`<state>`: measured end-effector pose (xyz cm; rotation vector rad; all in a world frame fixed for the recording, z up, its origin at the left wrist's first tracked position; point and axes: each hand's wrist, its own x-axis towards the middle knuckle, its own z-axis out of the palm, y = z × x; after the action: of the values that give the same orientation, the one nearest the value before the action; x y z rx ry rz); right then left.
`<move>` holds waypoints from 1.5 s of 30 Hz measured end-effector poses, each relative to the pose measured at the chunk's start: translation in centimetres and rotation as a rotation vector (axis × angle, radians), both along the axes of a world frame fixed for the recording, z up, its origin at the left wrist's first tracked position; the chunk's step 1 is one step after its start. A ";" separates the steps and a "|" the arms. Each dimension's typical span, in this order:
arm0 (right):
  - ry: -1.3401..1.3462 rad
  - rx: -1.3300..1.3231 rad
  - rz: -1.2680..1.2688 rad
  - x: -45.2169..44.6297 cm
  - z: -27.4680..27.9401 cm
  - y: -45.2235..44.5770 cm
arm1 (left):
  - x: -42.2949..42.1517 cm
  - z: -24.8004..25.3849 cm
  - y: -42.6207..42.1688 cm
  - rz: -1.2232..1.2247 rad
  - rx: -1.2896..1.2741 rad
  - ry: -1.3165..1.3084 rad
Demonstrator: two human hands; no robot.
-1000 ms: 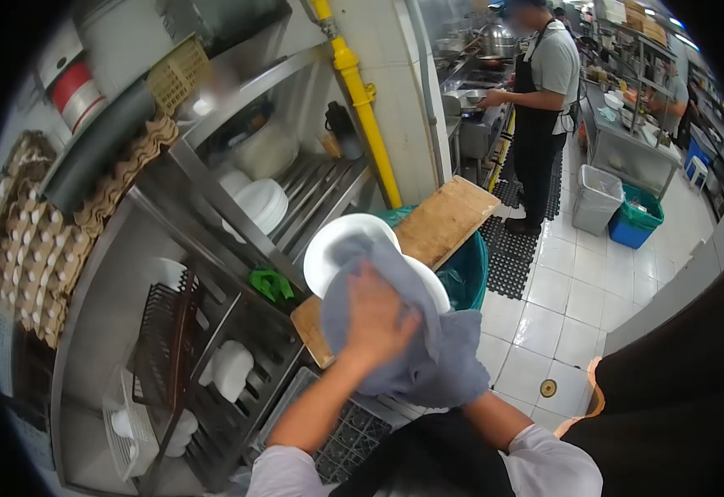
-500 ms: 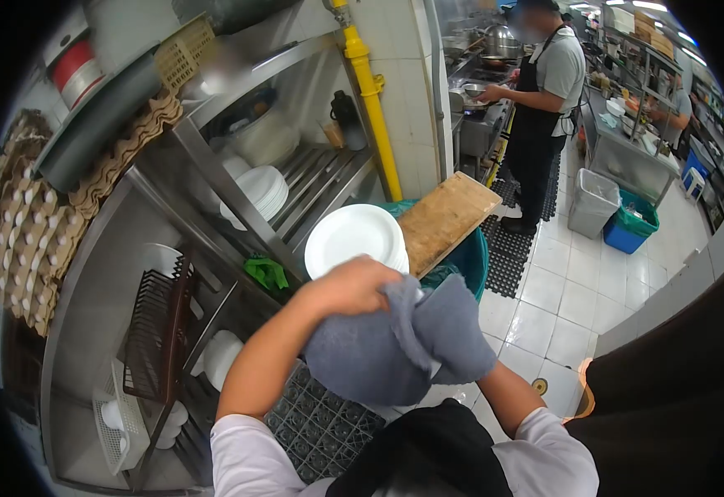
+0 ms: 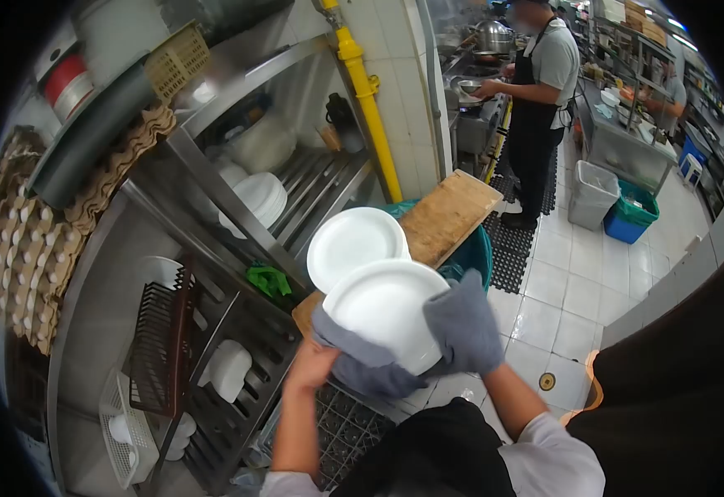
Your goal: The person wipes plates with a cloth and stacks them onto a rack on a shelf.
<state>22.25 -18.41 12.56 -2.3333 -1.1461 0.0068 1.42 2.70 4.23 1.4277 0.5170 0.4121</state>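
A white plate (image 3: 387, 311) is held tilted in front of me, its face showing. A grey cloth (image 3: 370, 364) wraps its near and left edges. My left hand (image 3: 312, 364) is closed on the cloth at the plate's left side. My right hand (image 3: 465, 327) is covered by the cloth and grips the plate's right edge through it, so its fingers are hidden. Just beyond the held plate, a stack of white plates (image 3: 356, 246) sits on a wooden board (image 3: 449, 217).
A metal shelf (image 3: 237, 199) on the left holds more plates (image 3: 256, 199). Below are a brown dish rack (image 3: 163, 340) and a glass rack (image 3: 349, 431). Egg trays (image 3: 34, 265) stand far left. A co-worker (image 3: 540, 108) stands at the stove; bins (image 3: 594, 195) are on the tiled floor (image 3: 544, 319).
The cloth, which covered the held item, is now drawn back, showing the plate's face. My left hand has moved down and left, off the area in front of the stack.
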 end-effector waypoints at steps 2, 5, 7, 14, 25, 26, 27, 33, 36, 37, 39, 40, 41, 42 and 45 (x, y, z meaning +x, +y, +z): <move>0.322 0.078 -0.362 -0.8 1.3 1.7 | 0.1 2.5 1.4 -0.104 0.006 -0.230; 0.170 0.230 -0.424 -7.8 8.5 2.4 | 4.7 3.1 -0.4 -0.122 -0.478 -0.599; -0.046 0.114 -0.329 -7.2 4.4 3.5 | 7.3 -1.5 -0.9 0.018 -0.465 -0.561; -0.358 -0.441 -0.084 -0.9 -4.9 3.3 | 0.7 -5.2 -2.8 0.159 -0.265 -0.100; -0.287 -0.003 0.557 -7.0 -4.8 2.3 | 5.2 -1.9 11.7 0.290 -0.327 -0.023; -0.141 0.144 0.484 -7.5 -4.5 2.2 | 6.0 -2.8 12.9 0.295 -0.327 -0.027; 0.005 0.287 0.410 -7.8 -4.2 2.2 | 6.9 -3.8 13.8 0.336 -0.179 -0.018; -0.635 0.243 0.472 -7.0 -3.1 1.0 | 5.7 2.2 14.0 0.435 0.835 0.812; -0.329 0.573 0.663 -4.5 -2.3 0.9 | 0.0 6.3 15.3 -0.217 0.909 0.722; -0.231 0.586 0.640 -4.3 -1.8 0.7 | -2.0 8.0 15.8 -0.415 0.896 0.788; -0.157 0.563 0.471 -4.7 -0.8 0.5 | -5.8 11.9 16.7 -0.389 0.702 0.782; -0.139 0.556 0.386 -5.2 -0.6 0.6 | -7.6 13.5 17.8 -0.218 0.741 0.784; -0.139 0.535 0.312 -5.7 -0.4 1.0 | -9.3 14.7 19.6 -0.059 0.851 0.786; -0.134 0.513 0.261 -6.7 -0.4 1.6 | -10.7 16.5 21.0 0.103 0.941 0.856; -0.168 0.400 0.190 -9.2 0.0 3.2 | -14.5 17.9 28.8 0.598 1.165 0.795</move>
<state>13.09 -15.26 12.55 -1.8951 -1.3108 -0.3254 -13.09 31.46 22.09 2.5766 1.5295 0.6641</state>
